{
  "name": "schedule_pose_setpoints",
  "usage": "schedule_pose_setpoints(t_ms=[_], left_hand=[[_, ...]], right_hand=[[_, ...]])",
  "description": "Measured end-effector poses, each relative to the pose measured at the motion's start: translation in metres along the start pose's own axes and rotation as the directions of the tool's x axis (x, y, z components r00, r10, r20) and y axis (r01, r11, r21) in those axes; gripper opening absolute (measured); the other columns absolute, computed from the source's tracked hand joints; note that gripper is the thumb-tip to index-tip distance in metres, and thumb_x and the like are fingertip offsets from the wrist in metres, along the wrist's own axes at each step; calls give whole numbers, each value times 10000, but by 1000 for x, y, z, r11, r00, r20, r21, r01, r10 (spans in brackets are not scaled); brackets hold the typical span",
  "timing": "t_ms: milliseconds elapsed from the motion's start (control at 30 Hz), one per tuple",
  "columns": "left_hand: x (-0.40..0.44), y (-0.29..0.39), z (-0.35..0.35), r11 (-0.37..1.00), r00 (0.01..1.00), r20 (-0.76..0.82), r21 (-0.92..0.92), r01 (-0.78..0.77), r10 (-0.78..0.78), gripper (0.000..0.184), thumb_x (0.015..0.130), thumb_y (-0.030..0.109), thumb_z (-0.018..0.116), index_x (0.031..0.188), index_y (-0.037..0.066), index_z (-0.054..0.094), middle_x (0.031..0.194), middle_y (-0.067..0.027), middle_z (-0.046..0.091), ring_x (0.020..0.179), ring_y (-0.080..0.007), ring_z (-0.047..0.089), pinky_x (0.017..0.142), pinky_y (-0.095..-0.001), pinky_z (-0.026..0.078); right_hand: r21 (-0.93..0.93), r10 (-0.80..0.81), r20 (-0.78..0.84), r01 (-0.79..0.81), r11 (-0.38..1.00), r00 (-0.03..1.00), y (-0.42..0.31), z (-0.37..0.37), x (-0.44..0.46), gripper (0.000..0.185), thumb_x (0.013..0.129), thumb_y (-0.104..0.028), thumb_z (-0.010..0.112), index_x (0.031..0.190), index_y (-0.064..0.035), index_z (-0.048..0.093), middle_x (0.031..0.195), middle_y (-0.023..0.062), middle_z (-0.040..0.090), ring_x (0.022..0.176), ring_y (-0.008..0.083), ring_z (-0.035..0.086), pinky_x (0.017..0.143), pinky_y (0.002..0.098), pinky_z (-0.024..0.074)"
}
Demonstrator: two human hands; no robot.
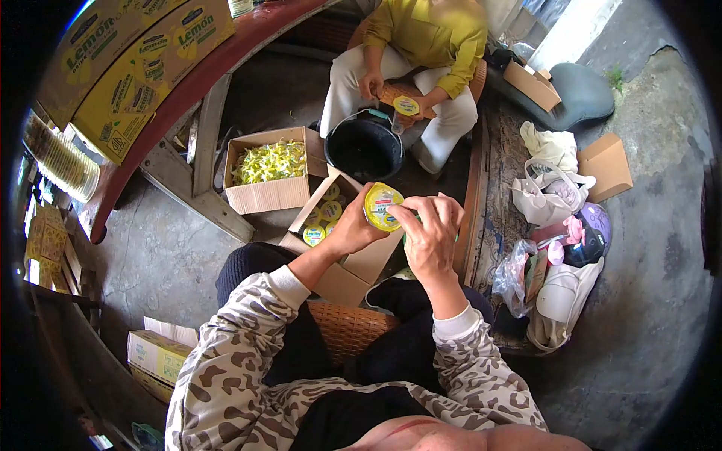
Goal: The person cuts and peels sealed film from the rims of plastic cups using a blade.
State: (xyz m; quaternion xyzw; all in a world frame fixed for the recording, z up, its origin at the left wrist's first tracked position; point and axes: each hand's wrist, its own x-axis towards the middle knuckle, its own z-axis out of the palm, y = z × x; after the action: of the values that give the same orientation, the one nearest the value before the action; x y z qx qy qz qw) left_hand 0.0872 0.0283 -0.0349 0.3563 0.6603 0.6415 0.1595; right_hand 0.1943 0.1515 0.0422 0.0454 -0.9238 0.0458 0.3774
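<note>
Head view: the yellow-lidded cup is in the left hand, in front of the person.
Left fingers: wrapped round its side.
Right hand: fingers at its top edge; cannot tell if they pinch.
Cup handling: probably light, easily dented; best held below the rim.
Open carton: similar cups.
Cardboard box: yellow-green pieces, heaped.
Black bucket: contents too dark to tell.

Upper yellow carton, green lettering "Lemon" with a smaller line beneath, seemingly "DRINK"; lower yellow carton, the same green "Lemon"; lidded cup in the open box, "Lemon" across its lid; held cup and lower-left carton, print too small to read.
</note>
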Motion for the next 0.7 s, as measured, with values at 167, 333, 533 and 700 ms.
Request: schedule_pose_setpoints(t_ms=[167, 333, 533, 700], left_hand=[[0, -8, 1, 1000, 999, -33, 7, 4, -4, 848, 655, 45, 800, 1379, -5, 361, 1163, -166, 623, 1094, -269, 621, 943, -355, 491], [-1, 2, 1, 1000, 1000, -18, 16, 26, -26, 866, 655, 48, 807, 1387, -17, 349, 1177, -173, 622, 1099, -272, 622, 946, -350, 491], [0, -4, 2, 1000, 1000, -22, 0, 10, -10, 864, 655, 35, 801, 1388, -22, 347, 1184, -174, 621, 1106, -267, 619, 950, -345, 489], [-3, 2, 3, 1000, 999, -49, 12, 12, -11, 827, 663, 20, 790, 1372, -13, 364, 1181, -167, 619, 1102, -259, 619, 947, -340, 489]], right_hand=[[-9, 8, -2, -8, 1000, 1000, -1, -3, 1, 256, 738, -36, 660, 941, -184, 706, 924, -40, 602, 911, 209, 541, 949, 435, 398], [-9, -1, -1, 1, 1000, 1000, -1, 1, -2, 239, 742, -44, 667, 934, -182, 706, 925, -39, 602, 916, 206, 543, 949, 434, 397], [-24, 5, 33, -4, 1000, 999, 4, -2, 0, 232, 728, -68, 697, 943, -154, 702, 971, -23, 612, 952, 189, 555, 990, 457, 381], [-29, 1, 18, -1, 1000, 1000, 3, 2, -1, 211, 758, -65, 672, 926, -188, 710, 919, -34, 603, 923, 206, 546, 954, 441, 395]])
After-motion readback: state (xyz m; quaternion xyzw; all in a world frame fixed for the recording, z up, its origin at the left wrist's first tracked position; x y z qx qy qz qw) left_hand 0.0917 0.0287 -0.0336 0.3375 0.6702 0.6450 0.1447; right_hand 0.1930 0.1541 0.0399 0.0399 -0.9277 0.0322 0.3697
